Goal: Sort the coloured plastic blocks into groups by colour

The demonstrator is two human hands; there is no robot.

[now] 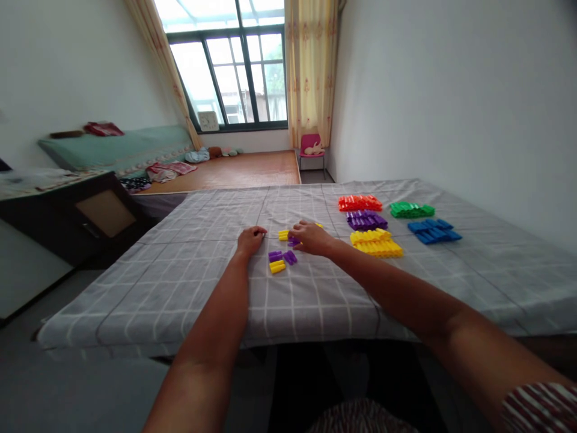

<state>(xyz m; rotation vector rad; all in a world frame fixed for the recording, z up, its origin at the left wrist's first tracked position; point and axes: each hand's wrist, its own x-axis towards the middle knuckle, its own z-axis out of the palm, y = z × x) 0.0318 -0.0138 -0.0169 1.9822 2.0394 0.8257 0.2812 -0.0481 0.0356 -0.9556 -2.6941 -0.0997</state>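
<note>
My left hand [251,241] rests on the checked cloth with its fingers curled together; whether anything is in them is too small to tell. To its right, my right hand [312,238] bends its fingers down around a small purple plastic clip [294,242], which it partly hides. A yellow clip pair [283,235] lies by the right fingertips, and a bit of yellow [319,225] shows behind that hand. Nearer to me are purple clips [274,256], more purple clips [290,258] set at a slant, and yellow clips [277,266].
On the right of the cloth-covered table [189,282] lie rows of red clips [359,203], purple clips [366,220], yellow clips [376,243], green clips [412,210] and blue clips [434,231]. Beyond stand a bed [252,168] and a pink chair [311,144]; a dark cabinet [90,216] is at left.
</note>
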